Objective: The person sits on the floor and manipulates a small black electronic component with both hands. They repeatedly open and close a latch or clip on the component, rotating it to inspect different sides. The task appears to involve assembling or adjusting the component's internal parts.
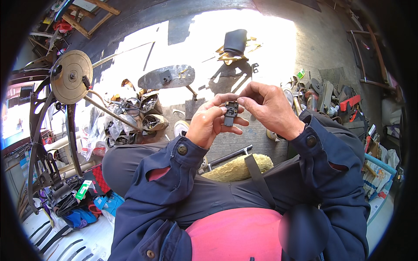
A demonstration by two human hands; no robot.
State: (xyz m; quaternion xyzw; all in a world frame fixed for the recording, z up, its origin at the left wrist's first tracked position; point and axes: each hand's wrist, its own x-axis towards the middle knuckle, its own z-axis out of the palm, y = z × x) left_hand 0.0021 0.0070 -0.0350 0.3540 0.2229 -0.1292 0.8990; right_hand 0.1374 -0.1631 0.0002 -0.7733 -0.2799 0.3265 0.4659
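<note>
left hand (208, 120) pinches black part (229, 119) | right hand (271, 108) pinches its upper-right corner | risk: uneven push could drop it

- Small black part (230, 117) — partly covered by the left hand (208, 124); its inner details are too small to tell.
- Right hand (272, 106) — whether its fingertips grip anything is unclear.
- Yellow roll (235, 168): partly hidden beneath a dark strap (260, 180).
- Pink shirt (237, 235): partly veiled by a dark blur (305, 230).
- Wooden frame (76, 26): cut off at the top.
</note>
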